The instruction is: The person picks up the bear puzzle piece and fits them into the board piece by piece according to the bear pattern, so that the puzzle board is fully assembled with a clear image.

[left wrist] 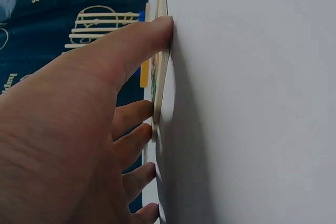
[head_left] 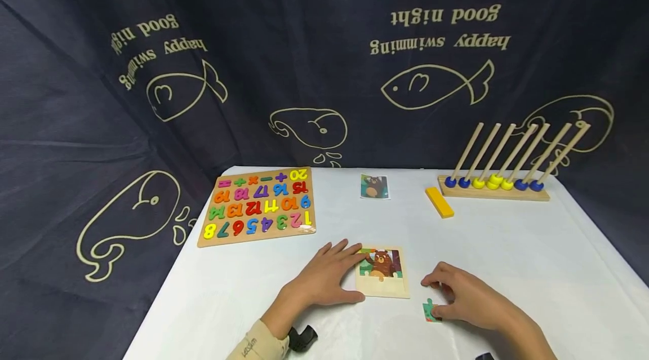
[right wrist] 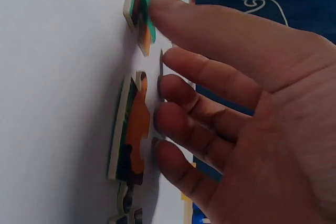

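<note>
A small wooden bear puzzle board (head_left: 382,288) lies on the white table, its upper part filled with picture pieces and a bare wood strip along the near side. My left hand (head_left: 327,276) rests at its left side, fingers spread, a fingertip on the board's upper left and the thumb by its near corner. My right hand (head_left: 466,297) is low over the table to the right, fingers bent and apart. Its thumb touches a green puzzle piece (right wrist: 132,4). Another piece, orange and dark green (right wrist: 137,124), lies beside the fingertips, hidden under the hand in the head view.
A number board (head_left: 256,236) stands at the far left. Farther back lie a bear picture card (head_left: 375,186) and a yellow block (head_left: 439,202). At the far right is a wooden rack (head_left: 507,193) of upright sticks with blue and yellow beads.
</note>
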A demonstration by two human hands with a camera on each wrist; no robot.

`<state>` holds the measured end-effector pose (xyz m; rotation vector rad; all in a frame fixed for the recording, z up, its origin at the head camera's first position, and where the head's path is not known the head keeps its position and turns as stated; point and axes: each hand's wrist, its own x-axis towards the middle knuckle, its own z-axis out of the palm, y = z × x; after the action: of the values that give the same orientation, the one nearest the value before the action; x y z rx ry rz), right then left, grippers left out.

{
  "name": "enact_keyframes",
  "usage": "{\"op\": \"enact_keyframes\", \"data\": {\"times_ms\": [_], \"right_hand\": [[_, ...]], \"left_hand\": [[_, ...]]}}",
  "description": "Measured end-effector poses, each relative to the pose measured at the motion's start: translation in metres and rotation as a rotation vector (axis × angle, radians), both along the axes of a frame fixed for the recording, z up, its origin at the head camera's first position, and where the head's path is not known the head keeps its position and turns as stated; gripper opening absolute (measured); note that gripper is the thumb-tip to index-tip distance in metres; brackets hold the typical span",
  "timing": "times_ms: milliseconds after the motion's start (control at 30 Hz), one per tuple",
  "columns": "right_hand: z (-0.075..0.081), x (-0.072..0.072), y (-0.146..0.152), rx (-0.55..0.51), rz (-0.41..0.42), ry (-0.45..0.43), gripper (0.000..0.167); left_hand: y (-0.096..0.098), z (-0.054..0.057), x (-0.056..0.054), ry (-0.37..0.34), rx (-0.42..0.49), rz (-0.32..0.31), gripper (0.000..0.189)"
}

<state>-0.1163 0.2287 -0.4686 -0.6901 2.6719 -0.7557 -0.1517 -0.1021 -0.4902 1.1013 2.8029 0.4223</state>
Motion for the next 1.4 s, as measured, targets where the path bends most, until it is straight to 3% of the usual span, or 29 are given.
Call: {"op": "enact_keyframes", "data": {"times_ms": [367, 500, 667, 833, 1067, 1400], "right_hand": [[-0.002, 0.017, 0.003, -0.059, 0.048, -0.01, 0.041], [-0.005, 0.019, 0.003, -0.094, 0.091, 0.026, 0.033], [-0.008, 0.019, -0.005, -0.109, 0.072, 0.125, 0.024], [-0.008, 0.019, -0.014, -0.049, -0.008, 0.208, 0.03], [-0.004, 0.01, -0.032, -0.019, 0.008, 0.134, 0.028], [-0.003, 0.001, -0.06, -0.006, -0.025, 0.207, 0.04]], "left_hand": [[0.003, -0.005, 0.0, -0.002, 0.003, 0.0, 0.083], [0.003, -0.003, 0.0, 0.001, 0.008, -0.001, 0.083], [-0.001, -0.003, 0.001, -0.001, -0.005, 0.013, 0.083], [-0.001, -0.003, 0.001, 0.001, 0.003, 0.01, 0.083], [0.0, -0.003, 0.002, 0.01, 0.004, 0.007, 0.083], [0.001, -0.003, 0.002, 0.002, -0.002, 0.016, 0.083]]}}
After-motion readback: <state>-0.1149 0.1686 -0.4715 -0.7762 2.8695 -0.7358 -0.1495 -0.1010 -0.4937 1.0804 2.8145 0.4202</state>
